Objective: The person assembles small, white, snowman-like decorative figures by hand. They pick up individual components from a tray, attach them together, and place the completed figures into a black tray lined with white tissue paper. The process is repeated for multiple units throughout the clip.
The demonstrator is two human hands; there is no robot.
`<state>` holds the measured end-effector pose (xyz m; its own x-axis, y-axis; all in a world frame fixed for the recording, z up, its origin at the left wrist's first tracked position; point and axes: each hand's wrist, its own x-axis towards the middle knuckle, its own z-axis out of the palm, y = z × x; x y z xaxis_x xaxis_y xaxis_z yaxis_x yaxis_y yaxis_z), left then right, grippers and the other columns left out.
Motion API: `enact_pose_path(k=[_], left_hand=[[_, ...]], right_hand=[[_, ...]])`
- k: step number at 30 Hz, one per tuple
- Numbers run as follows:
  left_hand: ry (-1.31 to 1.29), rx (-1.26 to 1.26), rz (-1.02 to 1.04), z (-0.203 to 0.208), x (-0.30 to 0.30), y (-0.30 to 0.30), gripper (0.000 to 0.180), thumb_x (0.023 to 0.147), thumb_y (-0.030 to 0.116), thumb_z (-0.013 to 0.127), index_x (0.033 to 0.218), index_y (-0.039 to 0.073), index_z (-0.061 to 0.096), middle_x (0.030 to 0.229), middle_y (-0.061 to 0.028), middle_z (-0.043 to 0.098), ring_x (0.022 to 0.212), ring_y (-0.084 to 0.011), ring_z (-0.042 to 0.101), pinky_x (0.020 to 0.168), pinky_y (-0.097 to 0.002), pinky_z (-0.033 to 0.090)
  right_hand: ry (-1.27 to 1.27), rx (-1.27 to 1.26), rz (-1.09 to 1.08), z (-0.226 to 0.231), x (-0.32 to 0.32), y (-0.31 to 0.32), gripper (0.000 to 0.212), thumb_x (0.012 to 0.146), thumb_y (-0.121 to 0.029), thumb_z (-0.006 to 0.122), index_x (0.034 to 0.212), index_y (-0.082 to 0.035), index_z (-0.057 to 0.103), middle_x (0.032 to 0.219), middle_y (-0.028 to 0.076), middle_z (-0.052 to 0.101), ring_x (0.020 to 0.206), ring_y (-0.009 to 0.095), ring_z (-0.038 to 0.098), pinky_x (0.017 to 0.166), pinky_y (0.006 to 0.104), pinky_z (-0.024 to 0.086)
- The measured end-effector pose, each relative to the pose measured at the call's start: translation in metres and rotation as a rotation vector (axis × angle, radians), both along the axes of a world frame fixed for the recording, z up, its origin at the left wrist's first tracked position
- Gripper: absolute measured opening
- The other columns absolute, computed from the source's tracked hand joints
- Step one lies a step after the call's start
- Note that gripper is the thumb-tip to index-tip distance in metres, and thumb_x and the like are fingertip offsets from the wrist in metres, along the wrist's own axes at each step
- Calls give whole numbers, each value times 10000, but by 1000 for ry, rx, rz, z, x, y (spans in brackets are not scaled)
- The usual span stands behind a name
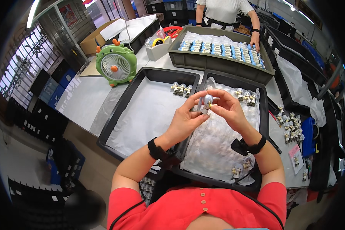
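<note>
Above the inner rims of two black trays, both my hands hold one small toy figurine (207, 102) with a pale blue head and a white lower body. My left hand (184, 119) grips it from the left, thumb below and fingertips along its side. My right hand (230, 110) closes on it from the right, forefinger at the top and thumb at the front. Several finished-looking figurines (181, 89) stand at the far right corner of the left tray (117, 111). More figurines (246, 96) lie at the far end of the right tray (263, 126), with others (242, 168) at its near end.
A green fan (116, 63) stands at the far left. Behind the trays, a large grey-green bin (218, 63) holds rows of blue-and-white pieces; a co-worker's hand (255, 40) reaches into it. On the right lie loose figurines (293, 125), a card (296, 159) and a blue holder (308, 136).
</note>
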<state>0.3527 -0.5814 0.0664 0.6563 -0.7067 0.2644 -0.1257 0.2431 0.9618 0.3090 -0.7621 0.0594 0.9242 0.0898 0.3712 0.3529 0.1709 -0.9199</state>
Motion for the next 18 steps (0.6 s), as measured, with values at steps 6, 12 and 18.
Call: enact_pose_path(k=[6,12,18], left_hand=[[68,-84,-47,-5,2,2,600,838,-27,572,1361,71,296,1230,-160,427,1013,-201,576,861,-289,505],[93,-87,-58,-6,4,3,599,845,-6,553,1368,82,275,1149,-140,478,951,-178,602,794,-270,521],[249,-106,-79,0,0,4,568,863,15,534,1361,59,266,1155,-147,481,975,-200,595,809,-292,519]], right_hand=[[-25,-11,-15,-1,-3,5,454,807,-66,647,1222,-39,464,1041,45,540,921,113,533,791,265,487],[-231,-475,-151,0,-1,-2,675,678,-154,775,1264,-78,448,1156,49,514,1040,177,504,912,343,409],[-297,-563,-266,-2,-1,10,704,624,-134,787,1250,-84,469,1172,82,525,1083,230,490,933,350,386]])
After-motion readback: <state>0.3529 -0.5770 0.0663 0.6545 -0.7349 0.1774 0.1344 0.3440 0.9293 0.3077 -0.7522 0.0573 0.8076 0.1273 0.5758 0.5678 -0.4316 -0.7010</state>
